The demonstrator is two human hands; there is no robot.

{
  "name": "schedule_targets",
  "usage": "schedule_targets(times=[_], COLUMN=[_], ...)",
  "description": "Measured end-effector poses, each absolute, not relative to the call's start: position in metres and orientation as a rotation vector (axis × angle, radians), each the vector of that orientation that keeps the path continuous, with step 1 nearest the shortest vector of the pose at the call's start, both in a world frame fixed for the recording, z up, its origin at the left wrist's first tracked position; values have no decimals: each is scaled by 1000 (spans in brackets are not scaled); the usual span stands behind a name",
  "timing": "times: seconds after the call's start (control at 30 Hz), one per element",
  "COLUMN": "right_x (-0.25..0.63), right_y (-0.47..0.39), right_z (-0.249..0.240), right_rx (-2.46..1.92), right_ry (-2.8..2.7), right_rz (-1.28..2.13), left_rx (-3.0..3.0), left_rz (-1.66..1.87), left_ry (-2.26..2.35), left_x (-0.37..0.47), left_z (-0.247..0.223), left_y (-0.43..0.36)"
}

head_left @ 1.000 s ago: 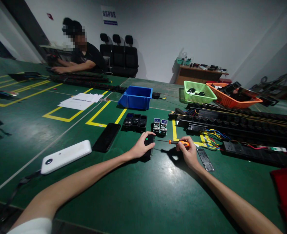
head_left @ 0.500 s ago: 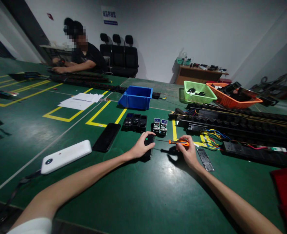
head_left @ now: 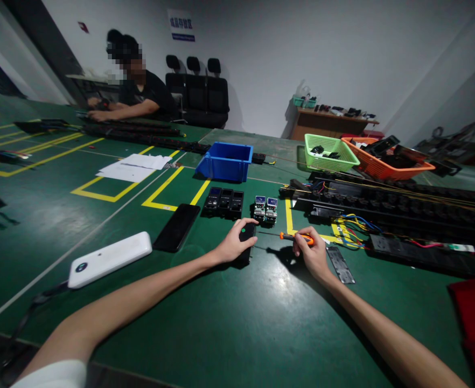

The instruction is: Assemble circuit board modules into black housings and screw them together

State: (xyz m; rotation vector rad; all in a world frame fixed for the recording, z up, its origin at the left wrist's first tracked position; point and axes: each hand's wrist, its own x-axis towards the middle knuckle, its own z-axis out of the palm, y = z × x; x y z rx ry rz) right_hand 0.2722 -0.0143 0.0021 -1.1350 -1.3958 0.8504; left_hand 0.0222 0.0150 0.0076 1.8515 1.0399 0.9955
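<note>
My left hand (head_left: pixel 236 243) is closed round a small black case (head_left: pixel 244 254) with a green dot, holding it on the green table (head_left: pixel 229 334). In my right hand (head_left: pixel 311 250) is an orange and black screwdriver (head_left: pixel 288 236), its thin shaft pointing left with the tip at the case's right edge. Beyond the case stand two small circuit modules (head_left: pixel 265 210) side by side. Several black modules with little screens (head_left: pixel 223 202) form a row to their left. A flat dark cover plate (head_left: pixel 341 264) lies just right of my right hand.
A black phone (head_left: pixel 176 228) and a white power bank (head_left: pixel 109 260) lie left. Further back are a blue bin (head_left: pixel 228 163), green basket (head_left: pixel 330 152) and orange basket (head_left: pixel 386 161). Long black assemblies with wires (head_left: pixel 395 202) fill the right. A person (head_left: pixel 140 97) sits across the table.
The fingers of my right hand have shifted slightly on the screwdriver's handle. My left hand and the black case have stayed in place.
</note>
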Motion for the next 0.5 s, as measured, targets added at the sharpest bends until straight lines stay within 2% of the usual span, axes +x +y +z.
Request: schedule_targets(times=[0.5], right_x=[276], right_y=[-16], right_z=[-3], right_rx=[-1094], right_ry=[-1384], right_rz=[870], left_rx=[1838], left_rz=[999], left_ry=[1048], left_x=[23], left_z=[7], left_y=[16])
